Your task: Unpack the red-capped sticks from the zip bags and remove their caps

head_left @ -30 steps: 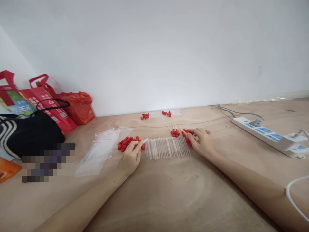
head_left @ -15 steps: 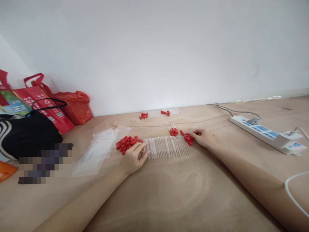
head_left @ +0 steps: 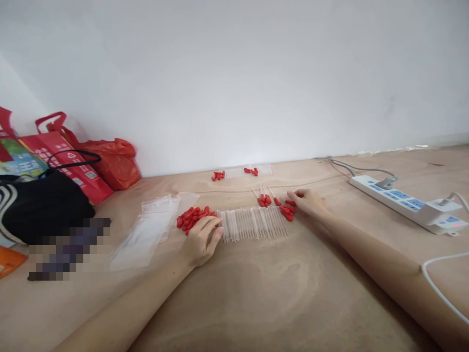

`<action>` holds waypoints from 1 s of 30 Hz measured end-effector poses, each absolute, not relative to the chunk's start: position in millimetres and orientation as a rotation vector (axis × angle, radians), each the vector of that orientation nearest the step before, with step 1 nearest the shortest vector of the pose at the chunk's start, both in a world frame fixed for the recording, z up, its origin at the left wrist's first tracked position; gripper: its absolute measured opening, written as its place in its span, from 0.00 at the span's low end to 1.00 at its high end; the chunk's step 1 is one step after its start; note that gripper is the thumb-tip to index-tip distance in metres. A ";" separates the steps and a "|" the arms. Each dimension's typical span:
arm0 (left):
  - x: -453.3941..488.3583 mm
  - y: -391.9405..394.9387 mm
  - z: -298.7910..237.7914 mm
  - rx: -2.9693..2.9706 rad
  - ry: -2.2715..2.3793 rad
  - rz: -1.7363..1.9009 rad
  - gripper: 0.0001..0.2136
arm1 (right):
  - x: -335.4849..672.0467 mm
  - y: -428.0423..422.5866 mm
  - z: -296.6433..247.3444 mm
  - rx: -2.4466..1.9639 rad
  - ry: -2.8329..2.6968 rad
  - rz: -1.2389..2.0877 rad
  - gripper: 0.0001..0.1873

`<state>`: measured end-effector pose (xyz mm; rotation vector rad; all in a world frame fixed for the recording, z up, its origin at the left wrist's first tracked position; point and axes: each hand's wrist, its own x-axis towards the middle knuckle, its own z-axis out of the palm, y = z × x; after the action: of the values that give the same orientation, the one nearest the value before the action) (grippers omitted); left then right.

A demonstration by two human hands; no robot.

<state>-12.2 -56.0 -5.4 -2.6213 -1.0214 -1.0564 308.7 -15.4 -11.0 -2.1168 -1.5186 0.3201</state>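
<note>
A row of thin clear dropper tubes (head_left: 252, 223) lies side by side in the middle of the wooden table. My left hand (head_left: 202, 240) rests at the row's left end, fingers bent and thumb apart, with nothing visible in it. A heap of red rubber bulbs (head_left: 192, 216) lies behind it, partly hidden by the fingers. My right hand (head_left: 310, 203) is beyond the row's right end, fingertips pinched at a red rubber bulb (head_left: 290, 202); the exact grip is partly hidden. Loose red bulbs (head_left: 287, 213) lie beside it. Farther back, several tubes carry red bulbs (head_left: 264, 200).
Clear zip bags (head_left: 146, 232) lie on the left. Another clear bag (head_left: 232, 172) and small red bulbs (head_left: 218, 175) are by the wall. A white power strip (head_left: 399, 200) with cables stands right; red bags (head_left: 110, 164) and a black bag (head_left: 47, 203) stand left.
My right hand has shifted slightly up and away from the loose bulbs. My left thumb has drawn back a little from the tubes.
</note>
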 end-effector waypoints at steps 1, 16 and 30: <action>-12.4 -56.2 -5.1 -2.613 -1.022 -1.053 0.11 | 306.3 -11.6 -8.4 -2.111 -1.540 0.325 0.20; -12.8 -55.5 -4.3 -2.601 -1.003 -1.076 0.09 | 284.0 19.4 7.4 -2.268 -1.710 0.387 0.11; 4.1 -56.6 -4.3 -2.272 -0.811 -0.933 0.16 | 231.4 -71.5 -14.7 -1.124 -2.176 -0.548 0.09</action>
<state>4.1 -56.6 -4.3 -2.2721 -0.8107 -0.9326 231.4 -71.5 -14.7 -1.1239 -2.1758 -0.5478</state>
